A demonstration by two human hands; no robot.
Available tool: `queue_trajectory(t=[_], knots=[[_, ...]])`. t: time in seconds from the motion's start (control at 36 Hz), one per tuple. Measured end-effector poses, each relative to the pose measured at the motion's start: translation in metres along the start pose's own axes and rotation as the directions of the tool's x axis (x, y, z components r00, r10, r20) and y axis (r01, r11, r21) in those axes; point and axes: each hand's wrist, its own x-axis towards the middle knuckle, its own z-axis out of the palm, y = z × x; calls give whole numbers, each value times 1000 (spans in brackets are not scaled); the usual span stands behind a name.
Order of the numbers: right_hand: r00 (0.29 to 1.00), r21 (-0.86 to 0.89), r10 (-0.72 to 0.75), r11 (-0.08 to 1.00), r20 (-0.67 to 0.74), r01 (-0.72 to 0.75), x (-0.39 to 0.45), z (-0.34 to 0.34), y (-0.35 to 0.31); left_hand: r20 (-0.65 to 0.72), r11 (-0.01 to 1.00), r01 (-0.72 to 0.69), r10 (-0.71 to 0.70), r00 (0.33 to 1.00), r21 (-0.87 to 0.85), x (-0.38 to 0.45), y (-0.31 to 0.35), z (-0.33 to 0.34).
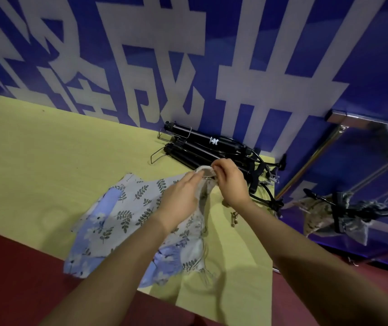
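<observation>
Leaf-print garment (129,208) spread on yellow table (47,149), near its front edge.
Right hand (229,182) pinches the collar (203,168), fingers curled; left hand (181,201) presses the cloth just beside it, fingers straight.

Folded black tripods (211,147) lie on yellow-green table (47,149) against blue banner wall (364,67). Wire hanger (151,158) touching them, small clips (233,218) nearby, metal rack (343,128) at right.

Bare left hand (180,198), bare right hand (230,182), forearms seemingly uncovered to the frame edge.
</observation>
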Motion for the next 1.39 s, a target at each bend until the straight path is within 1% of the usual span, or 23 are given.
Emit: queue_trajectory(t=[0.06, 0.11, 0.19, 0.25, 0.31, 0.36, 0.44, 0.56, 0.67, 0.75, 0.83, 0.89, 0.94, 1.06, 1.14, 1.19, 1.25, 1.31, 1.39], knots=[[999, 30, 48, 998, -4, -48, 1, -9, 4, 5, 998, 27, -26, 1000, -62, 7, 3, -3], [993, 17, 114, 993, 12, -114, -3, -17, 14, 89, 992, 70, -60, 994, -108, 11, 5, -2], [969, -95, 226, 972, 97, -217, -16, -22, 42, 232, 973, 151, -109, 966, -172, 13, 8, 9], [940, -158, 300, 948, 165, -275, -27, -22, 61, 278, 958, 205, -146, 949, -198, 13, 11, 18], [892, -238, 387, 912, 231, -334, -37, -21, 77, 293, 945, 231, -159, 943, -230, 12, 16, 26], [851, -312, 448, 879, 276, -361, -44, -18, 90, 293, 932, 229, -144, 945, -282, 12, 19, 32], [807, -320, 509, 851, 300, -418, -50, -12, 99, 265, 914, 195, -101, 959, -357, 13, 20, 38], [768, -332, 554, 825, 321, -457, -55, -4, 104, 251, 869, 207, -99, 963, -449, 19, 21, 46], [769, -376, 544, 826, 335, -421, -57, 0, 106, 294, 881, 222, -101, 951, -418, 24, 20, 52], [769, -404, 538, 825, 345, -396, -55, 0, 105, 309, 893, 283, -175, 935, -350, 23, 22, 53], [773, -384, 528, 835, 352, -395, -57, -4, 101, 310, 923, 314, -238, 920, -223, 20, 24, 46], [799, -315, 501, 858, 333, -406, -59, -8, 97, 299, 948, 305, -266, 916, -89, 18, 26, 39], [840, -201, 437, 898, 320, -391, -57, -11, 92, 281, 956, 290, -288, 916, 36, 16, 29, 32], [901, 39, 265, 955, 345, -295, -46, -12, 72, 234, 935, 309, -344, 909, 175, 13, 33, 21], [917, 111, 130, 977, 376, -184, -34, -8, 52, 193, 921, 340, -375, 907, 191, 13, 30, 16], [927, 85, 62, 991, 371, -100, -28, -1, 41, 180, 917, 353, -384, 905, 184, 10, 28, 12], [944, 30, 38, 998, 327, -51, -25, 7, 33, 165, 921, 352, -378, 911, 167, 6, 26, 5], [951, -14, 66, 998, 301, -64, -24, 14, 24, 139, 926, 346, -366, 920, 149, 4, 23, -2], [930, 14, 135, 989, 343, -149, -19, 25, 12, 97, 934, 339, -349, 932, 110, 4, 14, -12]])
